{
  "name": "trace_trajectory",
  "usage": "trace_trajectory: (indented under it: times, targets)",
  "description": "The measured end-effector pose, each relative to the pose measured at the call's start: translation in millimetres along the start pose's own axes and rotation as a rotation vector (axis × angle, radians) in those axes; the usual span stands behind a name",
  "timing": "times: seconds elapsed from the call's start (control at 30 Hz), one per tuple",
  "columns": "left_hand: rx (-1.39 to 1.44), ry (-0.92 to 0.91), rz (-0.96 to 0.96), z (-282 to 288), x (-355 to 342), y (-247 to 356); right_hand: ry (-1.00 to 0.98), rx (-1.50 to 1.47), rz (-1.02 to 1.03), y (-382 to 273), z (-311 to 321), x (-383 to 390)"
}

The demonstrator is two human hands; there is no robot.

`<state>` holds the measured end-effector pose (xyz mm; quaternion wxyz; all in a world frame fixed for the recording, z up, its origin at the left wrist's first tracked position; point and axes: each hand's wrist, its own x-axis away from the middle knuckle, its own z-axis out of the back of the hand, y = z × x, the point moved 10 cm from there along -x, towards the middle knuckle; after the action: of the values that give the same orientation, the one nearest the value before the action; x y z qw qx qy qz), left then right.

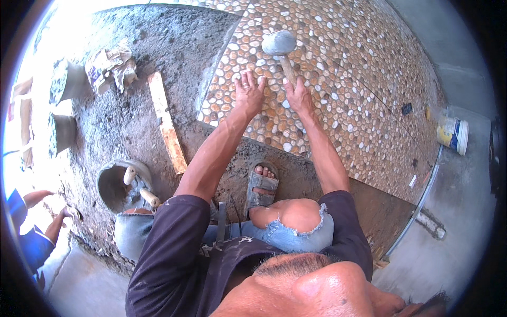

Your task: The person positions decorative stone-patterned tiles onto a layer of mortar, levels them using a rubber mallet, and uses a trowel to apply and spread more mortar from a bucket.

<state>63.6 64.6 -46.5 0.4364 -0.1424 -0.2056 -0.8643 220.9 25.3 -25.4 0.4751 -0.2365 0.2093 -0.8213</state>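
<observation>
My right hand (300,99) is closed round the wooden handle of a mallet (279,43). Its rounded grey head is held over the pebble-patterned tile (224,103). Beside it, my left hand (250,96) lies on the same tile with its fingers stretched out and nothing in them. The tile's left edge borders rough grey mortar (190,47). Its near edge meets bare, darker ground close to my sandalled foot (262,185).
A wooden strip (168,127) lies on the mortar near a crumpled paper bag (112,68). A bucket (107,187) with wooden-handled tools stands by my knee; two more buckets (63,133) are farther left. A co-worker's blue sleeve (36,248) shows lower left. A yellow-and-white pail (452,135) lies right.
</observation>
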Motion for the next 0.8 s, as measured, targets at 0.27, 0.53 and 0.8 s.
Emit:
trace_trajectory:
  times: [0.27,0.53,0.8]
  targets:
    - [0.009,0.031,-0.012,0,-2,-1,0.069,0.031,-0.029,2,7,-20]
    - [0.019,0.023,-0.038,6,0,2,0.040,0.006,-0.059,6,8,-22]
    - [-0.045,-0.076,-0.011,-2,-8,0,0.088,-0.050,-0.111,35,14,63]
